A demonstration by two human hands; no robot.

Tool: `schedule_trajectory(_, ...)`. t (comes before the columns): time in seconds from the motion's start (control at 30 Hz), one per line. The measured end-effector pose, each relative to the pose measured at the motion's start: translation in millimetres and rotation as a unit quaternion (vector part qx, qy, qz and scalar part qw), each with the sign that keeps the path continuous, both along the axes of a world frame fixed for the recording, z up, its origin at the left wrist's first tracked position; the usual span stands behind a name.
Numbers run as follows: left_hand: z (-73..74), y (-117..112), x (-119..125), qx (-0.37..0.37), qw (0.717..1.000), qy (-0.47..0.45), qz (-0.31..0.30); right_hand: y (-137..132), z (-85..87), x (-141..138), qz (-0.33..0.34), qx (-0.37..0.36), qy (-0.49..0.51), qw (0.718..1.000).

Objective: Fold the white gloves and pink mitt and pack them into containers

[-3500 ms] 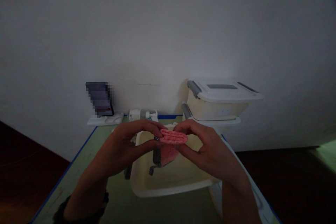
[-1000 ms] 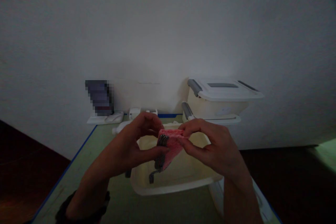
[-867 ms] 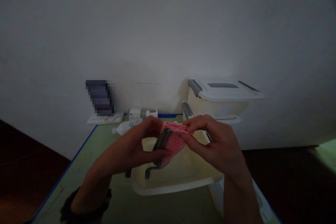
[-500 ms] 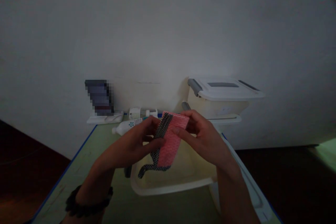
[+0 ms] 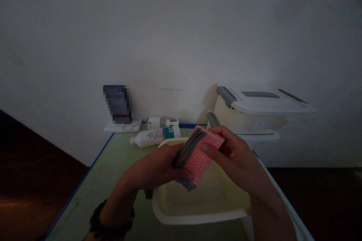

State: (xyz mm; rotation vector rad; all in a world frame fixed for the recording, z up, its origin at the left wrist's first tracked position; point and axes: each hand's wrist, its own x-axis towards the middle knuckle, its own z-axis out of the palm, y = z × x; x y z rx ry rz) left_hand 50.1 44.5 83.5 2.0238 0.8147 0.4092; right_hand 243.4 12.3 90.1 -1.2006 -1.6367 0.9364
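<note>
A folded pink cloth (image 5: 202, 158) with a black-and-white woven border is held up between both hands. My left hand (image 5: 162, 165) grips its bordered left side, thumb across the front and the other fingers hidden behind. At the upper right edge my right hand (image 5: 236, 156) pinches the cloth, thumb on the pink face. Beneath them stands a pale plastic basin (image 5: 202, 219), partly covered by the hands and the cloth. I wear a dark beaded bracelet (image 5: 111, 220) on the left wrist.
On the green table (image 5: 98, 180), a white bottle (image 5: 147, 138) lies behind the basin, with a clear pump bottle (image 5: 163, 122) beyond. A blurred-out screen (image 5: 118, 103) rests on a white stand (image 5: 121, 125). To the right is a lidded storage box (image 5: 254, 101) against the wall.
The loose border strip that hung out to the left is now drawn in against the cloth's lower end. My left hand has shifted lower along the cloth. The whole scene has slid rightward in view.
</note>
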Motion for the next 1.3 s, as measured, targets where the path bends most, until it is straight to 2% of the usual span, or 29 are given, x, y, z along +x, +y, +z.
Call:
schedule_trajectory(0.1, -0.8, -0.6, -3.5, -0.025, 0.998, 0.054, -0.024, -1.5, 1.3, -2.1, -0.013, 0.001, -0.049, 0.999)
schedule_trajectory(0.23, 1.0, -0.8, -9.6, 0.003, 0.994, 0.102, -0.023, -1.1, 2.6, -3.2, -0.014, 0.000, -0.111, 0.994)
schedule_trajectory(0.33, 2.7, 0.3, -13.3, 0.022, 0.995, 0.097, -0.022, 1.3, 1.5, -1.4, -0.026, -0.001, -0.127, 0.992)
schedule_trajectory(0.5, 4.5, 2.3, -20.2, 0.040, 0.997, 0.064, 0.032, 0.8, 0.7, 0.8, -0.040, 0.002, -0.109, 0.993)
schedule_trajectory(0.67, 9.1, 3.4, -30.0, 0.034, 0.998, -0.024, 0.057, -4.9, 7.4, 1.2, -0.025, -0.013, -0.149, 0.988)
schedule_trajectory(0.77, 9.4, 5.2, -34.4, 0.036, 0.992, -0.072, 0.097, -5.6, 10.7, 1.8, -0.015, -0.008, -0.196, 0.980)
schedule_trajectory(0.87, 8.0, 7.2, -34.2, 0.002, 0.974, -0.166, 0.153, -4.3, 11.3, 0.4, 0.015, -0.022, -0.214, 0.977)
schedule_trajectory(0.97, 6.4, 7.5, -27.6, -0.038, 0.946, -0.266, 0.181, -3.6, 9.6, -3.7, 0.052, -0.037, -0.204, 0.977)
schedule_trajectory(1.1, 5.2, 4.0, -13.9, 0.020, 0.932, -0.302, 0.198, -5.3, 8.4, -9.9, 0.069, -0.026, -0.172, 0.982)
schedule_trajectory(1.3, 11.4, -8.1, -3.8, 0.119, 0.959, -0.209, 0.149, -10.9, 10.6, -13.7, 0.031, 0.044, -0.168, 0.984)
